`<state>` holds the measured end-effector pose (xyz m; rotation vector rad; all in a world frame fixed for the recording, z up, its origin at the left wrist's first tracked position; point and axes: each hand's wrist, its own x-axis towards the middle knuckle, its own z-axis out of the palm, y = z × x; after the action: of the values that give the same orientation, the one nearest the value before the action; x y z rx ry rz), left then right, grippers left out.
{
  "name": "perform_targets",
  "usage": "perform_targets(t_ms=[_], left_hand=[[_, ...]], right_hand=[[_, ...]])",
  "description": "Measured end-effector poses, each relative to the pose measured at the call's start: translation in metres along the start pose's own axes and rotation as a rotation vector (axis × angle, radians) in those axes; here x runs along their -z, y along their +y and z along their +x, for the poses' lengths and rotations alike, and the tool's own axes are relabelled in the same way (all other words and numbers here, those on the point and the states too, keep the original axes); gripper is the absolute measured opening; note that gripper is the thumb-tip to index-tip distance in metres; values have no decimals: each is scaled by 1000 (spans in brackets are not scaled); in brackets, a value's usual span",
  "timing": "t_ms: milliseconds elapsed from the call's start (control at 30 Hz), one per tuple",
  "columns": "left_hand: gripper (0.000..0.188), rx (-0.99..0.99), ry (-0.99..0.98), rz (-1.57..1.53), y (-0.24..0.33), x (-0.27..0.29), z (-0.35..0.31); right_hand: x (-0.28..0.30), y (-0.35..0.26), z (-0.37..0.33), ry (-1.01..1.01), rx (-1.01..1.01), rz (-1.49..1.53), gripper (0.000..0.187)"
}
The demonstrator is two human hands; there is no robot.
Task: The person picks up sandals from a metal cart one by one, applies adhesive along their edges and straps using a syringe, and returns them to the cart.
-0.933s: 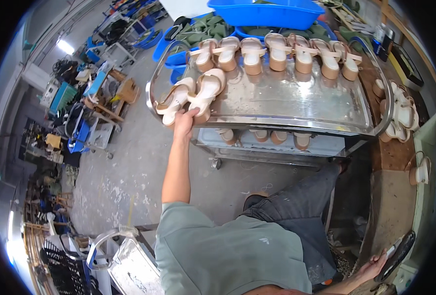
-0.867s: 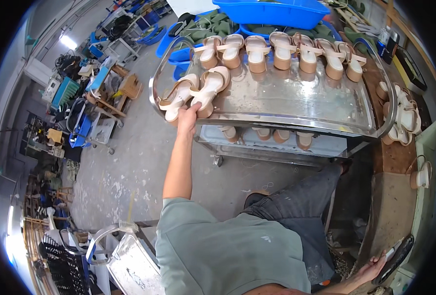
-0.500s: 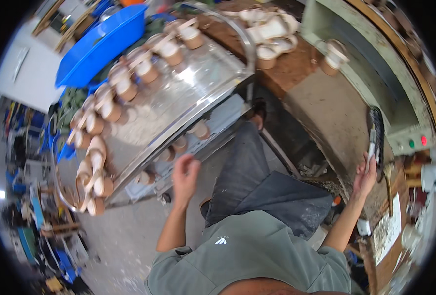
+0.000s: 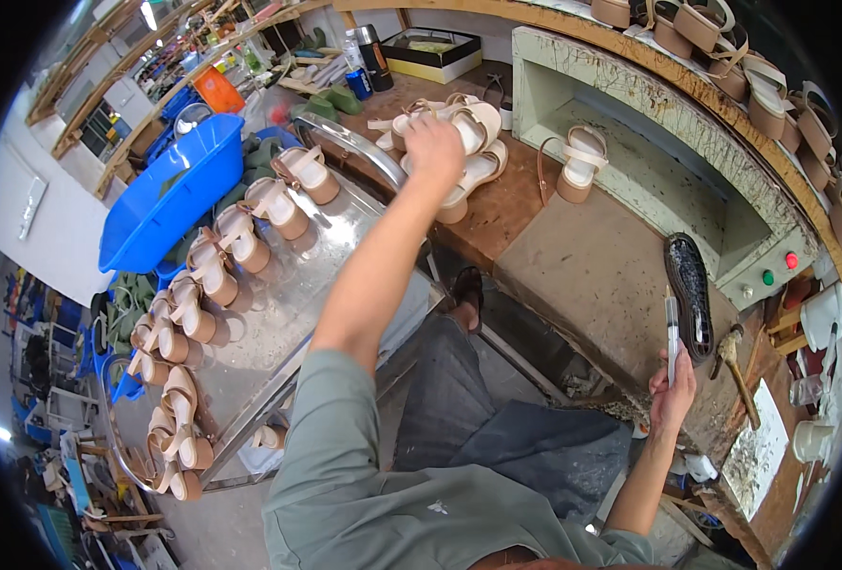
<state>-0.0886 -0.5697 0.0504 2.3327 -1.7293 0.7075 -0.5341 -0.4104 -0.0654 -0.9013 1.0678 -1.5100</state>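
My left hand [image 4: 435, 150] is stretched out over a small heap of cream block-heel sandals [image 4: 478, 166] on the brown bench. Its fingers bend down around one sandal of the heap, their tips partly hidden. At the right, my right hand [image 4: 672, 391] is closed around a slim, pale, pen-like tool [image 4: 671, 328] with a thin tip pointing away from me. Just beyond that hand lies a dark, shiny, sole-shaped block [image 4: 690, 294]. A single sandal [image 4: 582, 163] stands upright before the opening of a pale green metal box [image 4: 620, 90].
Rows of sandals [image 4: 245, 237] stand on a metal cart [image 4: 340, 242] at left, beside a blue basin [image 4: 169, 195]. A hammer [image 4: 739, 375] lies on the bench at right. More sandals [image 4: 767, 100] fill the upper shelf. A can [image 4: 358, 83] and a flask [image 4: 372, 57] stand behind.
My left hand has moved from above the floor by the cart, up and right, onto the heap of sandals. My right hand keeps the pale tool. The view has shifted.
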Motion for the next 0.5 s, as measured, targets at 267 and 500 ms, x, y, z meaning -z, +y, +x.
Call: perform_targets(t_ms=[267,500], left_hand=[[51,258,-645,-224,-37,-46,64],[54,88,-510,-369,-22,-46,56]], right_hand=[[16,-3,6,46,22,23,41],[11,-4,1,42,-4,37,43]])
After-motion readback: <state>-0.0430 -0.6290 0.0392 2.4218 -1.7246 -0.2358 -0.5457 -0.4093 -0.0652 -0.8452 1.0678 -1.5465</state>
